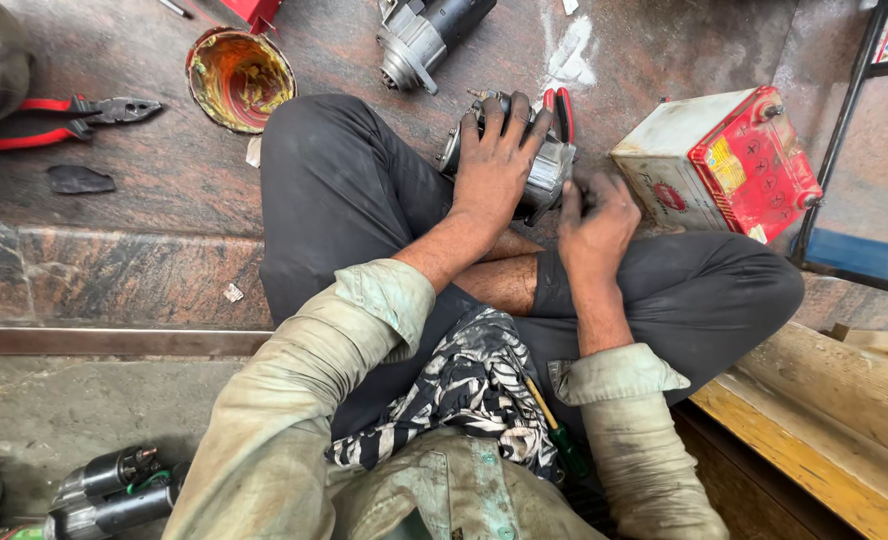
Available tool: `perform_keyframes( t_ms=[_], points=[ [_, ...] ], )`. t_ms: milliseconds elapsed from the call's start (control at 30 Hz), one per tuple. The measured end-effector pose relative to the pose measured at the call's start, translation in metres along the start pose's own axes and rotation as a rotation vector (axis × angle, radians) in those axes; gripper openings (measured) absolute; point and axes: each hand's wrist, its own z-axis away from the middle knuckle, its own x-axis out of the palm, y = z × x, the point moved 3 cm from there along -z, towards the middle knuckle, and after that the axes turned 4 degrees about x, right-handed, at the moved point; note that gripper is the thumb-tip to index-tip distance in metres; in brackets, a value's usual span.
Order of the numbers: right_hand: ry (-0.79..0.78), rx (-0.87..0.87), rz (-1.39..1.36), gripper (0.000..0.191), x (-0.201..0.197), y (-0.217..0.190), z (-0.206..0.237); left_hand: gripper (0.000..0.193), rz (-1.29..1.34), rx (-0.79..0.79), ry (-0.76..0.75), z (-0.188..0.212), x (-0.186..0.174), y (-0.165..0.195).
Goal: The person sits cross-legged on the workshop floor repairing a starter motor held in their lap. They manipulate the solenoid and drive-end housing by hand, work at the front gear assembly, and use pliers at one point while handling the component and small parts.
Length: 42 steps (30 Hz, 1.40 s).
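Item: grey metal starter motor with a dark cylindrical body (539, 165), resting on the person's crossed legs in dark trousers (344, 190), just above the ankle. It lies there because the lap serves as a bench, which keeps the part from rolling on the floor.

Left hand (496, 160): spread flat over the top of the motor, fingers splayed and pressing down, apparently to steady the housing.

Right hand (596, 212): curled narrow at the motor's right end, fingertips gathered as if pinching a small part or fastener (what it pinches is hidden, so I cannot tell).

Red-handled tool (560, 112): lodged against the far side of the motor, just beyond the left fingertips; only the grips show.

Surroundings:
- white box-shaped battery with a red top (724, 160), on the floor just to the right of the motor, apart from it.
- second silver and black starter motor (426, 35), on the floor farther off.
- round tin with yellow grease (241, 78), to the left.
- red-handled pliers (64, 118), near the far left edge.
- more dark motors (104, 492), at lower left.
- patterned black and white rag (474, 400) and a yellow and green screwdriver (554, 425), in the lap, close at hand.
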Motion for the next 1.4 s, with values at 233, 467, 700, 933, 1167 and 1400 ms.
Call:
perform_keyframes(
  t_ms=[233, 467, 700, 933, 1167, 1400],
  points=[
    [-0.025, -0.032, -0.047, 0.011, -0.003, 0.012, -0.01, 0.059, 0.07, 0.006, 0.073, 0.0, 0.005, -0.003],
    [-0.067, 0.034, -0.181, 0.01, -0.002, 0.021, -0.006, 0.064, 0.126, 0.047, 0.05, 0.003, 0.011, -0.004],
    [-0.045, 0.001, -0.134, 0.013, -0.005, 0.02, 0.0, 0.06, 0.141, 0.08, 0.044, 0.003, 0.012, -0.006],
    [-0.082, 0.062, -0.087, 0.008, 0.0, 0.023, 0.001, 0.059, 0.162, 0.14, 0.072, 0.003, 0.007, -0.003],
    [-0.066, -0.047, -0.082, 0.015, 0.001, 0.022, 0.0, 0.059, 0.12, 0.155, 0.116, 0.001, -0.009, -0.001],
    [-0.006, -0.195, 0.04, 0.02, 0.0, 0.016, -0.001, 0.058, 0.113, 0.148, 0.066, -0.007, -0.012, -0.005]
  ],
)
